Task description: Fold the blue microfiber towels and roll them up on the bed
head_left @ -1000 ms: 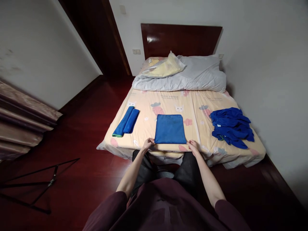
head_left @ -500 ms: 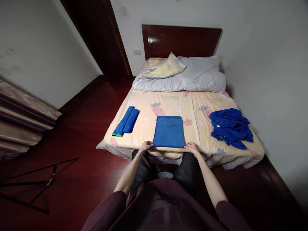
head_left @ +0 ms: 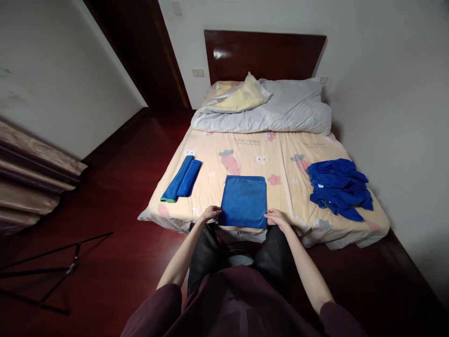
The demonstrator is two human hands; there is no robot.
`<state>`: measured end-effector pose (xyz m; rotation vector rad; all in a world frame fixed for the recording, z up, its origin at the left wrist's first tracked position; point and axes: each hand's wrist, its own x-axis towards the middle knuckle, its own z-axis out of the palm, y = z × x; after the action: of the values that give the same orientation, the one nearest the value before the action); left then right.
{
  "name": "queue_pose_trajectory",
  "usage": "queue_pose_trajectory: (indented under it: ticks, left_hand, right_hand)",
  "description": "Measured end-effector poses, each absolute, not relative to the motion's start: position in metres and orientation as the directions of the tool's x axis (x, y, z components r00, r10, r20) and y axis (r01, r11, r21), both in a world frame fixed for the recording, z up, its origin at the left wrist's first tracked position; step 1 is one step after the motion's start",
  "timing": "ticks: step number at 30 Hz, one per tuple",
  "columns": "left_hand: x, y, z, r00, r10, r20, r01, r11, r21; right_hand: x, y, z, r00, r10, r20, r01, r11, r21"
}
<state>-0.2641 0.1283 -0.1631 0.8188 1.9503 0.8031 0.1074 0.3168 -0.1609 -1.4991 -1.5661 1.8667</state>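
Observation:
A blue towel (head_left: pixel 243 201) lies flat as a near-square at the front of the bed, its near edge close to my knees. My left hand (head_left: pixel 212 213) pinches its left side edge, a little above the near corner. On the opposite side my right hand (head_left: pixel 275 217) grips the right edge at about the same height. To the left lie two long folded blue towels side by side, one with a green edge (head_left: pixel 177 180) and a shorter one (head_left: pixel 190 179). A crumpled heap of blue towels (head_left: pixel 338 187) rests at the right.
The bed (head_left: pixel 259 157) has a patterned sheet. A grey quilt (head_left: pixel 294 110) and a yellow pillow (head_left: pixel 243 96) lie near the dark headboard (head_left: pixel 264 56). A black tripod's legs (head_left: pixel 72 267) stand on the floor at left, near a curtain (head_left: pixel 31 182).
The flat blue towel has slid toward me, its near edge now at the bed's front. My hands now hold its sides instead of its near corners.

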Motion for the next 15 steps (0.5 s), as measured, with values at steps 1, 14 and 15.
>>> queue_pose_trajectory:
  ticks: [1,14,15]
  left_hand:
    - [-0.267,0.138,-0.162,-0.445,0.777,-0.446,0.237,0.582,0.778]
    - [-0.303,0.247,-0.186,-0.622,0.690,-0.369,0.183,0.587,0.789]
    - [-0.306,0.256,-0.187,-0.632,0.687,-0.357,0.195,0.587,0.785]
  right_hand:
    - [0.103,0.324,-0.161,-0.400,0.762,-0.510,0.378,-0.370,-0.849]
    - [0.031,0.425,-0.160,-0.204,0.913,-0.353,0.343,-0.271,-0.899]
    - [0.025,0.434,-0.161,-0.201,0.914,-0.353,0.329,-0.277,-0.903]
